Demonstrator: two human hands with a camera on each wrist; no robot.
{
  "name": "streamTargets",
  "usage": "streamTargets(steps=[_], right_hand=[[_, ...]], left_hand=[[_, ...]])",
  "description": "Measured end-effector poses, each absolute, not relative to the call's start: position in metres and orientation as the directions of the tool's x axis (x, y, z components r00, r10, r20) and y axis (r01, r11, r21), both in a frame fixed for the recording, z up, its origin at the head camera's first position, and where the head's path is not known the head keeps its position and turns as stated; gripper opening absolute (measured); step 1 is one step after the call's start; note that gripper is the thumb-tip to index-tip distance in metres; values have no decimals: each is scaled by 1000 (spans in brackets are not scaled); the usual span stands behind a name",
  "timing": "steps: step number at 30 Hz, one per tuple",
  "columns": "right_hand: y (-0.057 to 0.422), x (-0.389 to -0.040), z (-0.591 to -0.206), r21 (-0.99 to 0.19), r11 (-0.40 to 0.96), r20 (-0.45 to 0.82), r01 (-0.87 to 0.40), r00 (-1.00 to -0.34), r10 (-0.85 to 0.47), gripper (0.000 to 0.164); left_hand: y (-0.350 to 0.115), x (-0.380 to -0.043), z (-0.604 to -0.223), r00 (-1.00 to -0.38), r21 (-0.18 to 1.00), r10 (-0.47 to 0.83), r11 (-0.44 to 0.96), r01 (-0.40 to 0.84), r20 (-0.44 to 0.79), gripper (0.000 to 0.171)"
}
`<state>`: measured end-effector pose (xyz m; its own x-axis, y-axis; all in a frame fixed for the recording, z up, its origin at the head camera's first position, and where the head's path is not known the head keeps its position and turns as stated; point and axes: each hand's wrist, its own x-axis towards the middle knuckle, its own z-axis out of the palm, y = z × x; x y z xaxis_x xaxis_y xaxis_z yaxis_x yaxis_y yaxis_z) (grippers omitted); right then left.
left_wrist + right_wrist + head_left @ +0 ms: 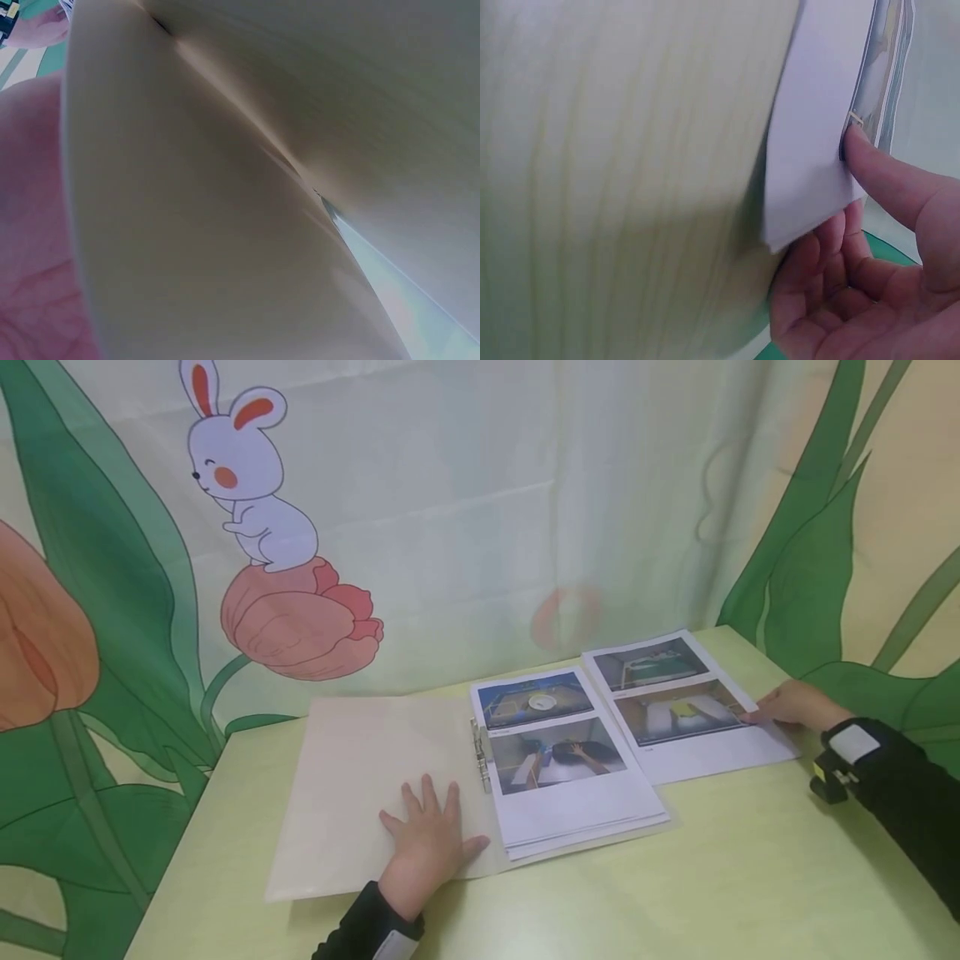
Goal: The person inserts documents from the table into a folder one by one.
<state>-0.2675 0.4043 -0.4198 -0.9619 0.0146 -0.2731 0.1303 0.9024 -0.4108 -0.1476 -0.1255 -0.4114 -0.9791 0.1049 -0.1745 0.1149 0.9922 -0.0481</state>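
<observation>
An open ring binder (360, 768) lies on the table with its pale inner cover to the left. My left hand (427, 852) rests on that cover, fingers spread, close to the metal rings (480, 752). In the left wrist view the palm shows beside the edge of the cover (180, 217). A stack of printed pages (581, 814) sits on the binder's right side. To the right of it lies another printed sheet (697, 760) with two photos. My right hand (798, 706) pinches its right edge, thumb on top and curled fingers (802, 270) beneath.
The pale green wood-grain table (720, 852) extends in front of the binder and pages. Behind stands a curtain (465, 527) printed with a rabbit, flowers and leaves. A small dark device (831, 781) is strapped at the right wrist.
</observation>
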Motion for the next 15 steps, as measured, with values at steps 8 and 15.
streamTargets(steps=[8, 15], right_hand=[[408, -268, -425, -449, 889, -236, 90, -972, -21, 67], [411, -267, -428, -458, 880, -254, 125, -967, 5, 75]], left_hand=[[-127, -148, -414, -980, -64, 105, 991, 117, -167, 88], [-127, -149, -414, -980, -68, 103, 991, 116, -169, 88]])
